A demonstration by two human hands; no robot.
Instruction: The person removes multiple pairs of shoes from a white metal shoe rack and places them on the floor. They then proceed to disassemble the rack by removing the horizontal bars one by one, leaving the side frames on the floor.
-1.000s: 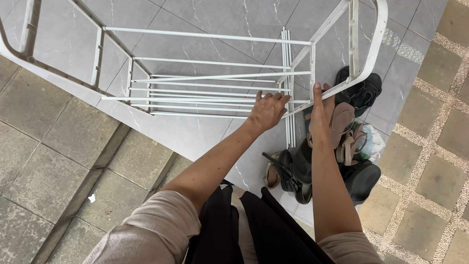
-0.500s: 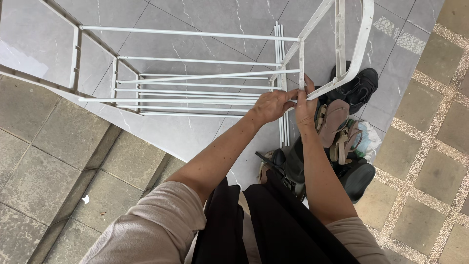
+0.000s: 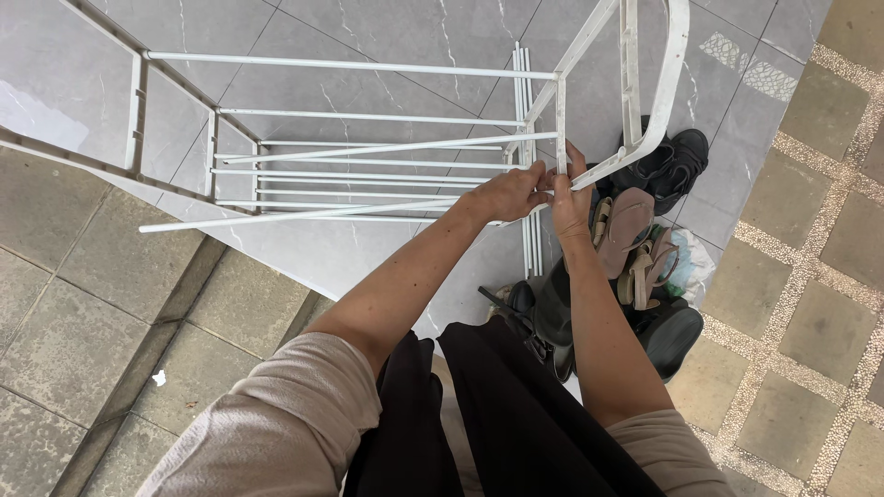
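While the right hand (image 3: 573, 198) grips the white rack's side frame (image 3: 645, 110) above the floor tiles to steady it, the left hand (image 3: 506, 195) pinches a loose white rod (image 3: 304, 214) at its joint, beside piled shoes (image 3: 645, 248).

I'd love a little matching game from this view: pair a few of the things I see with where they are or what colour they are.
Things:
1. white metal rod rack
2. bundle of loose white rods
3. tan flat sandal
4. small white scrap

Places or states:
A. lying on the rough grey paving at lower left
B. lying flat on the glossy grey tile floor, below the rack's corner
C. gripped at its near right corner by the left hand and right hand
D. in the pile of shoes right of the hands

Pairs: 1-C, 2-B, 3-D, 4-A
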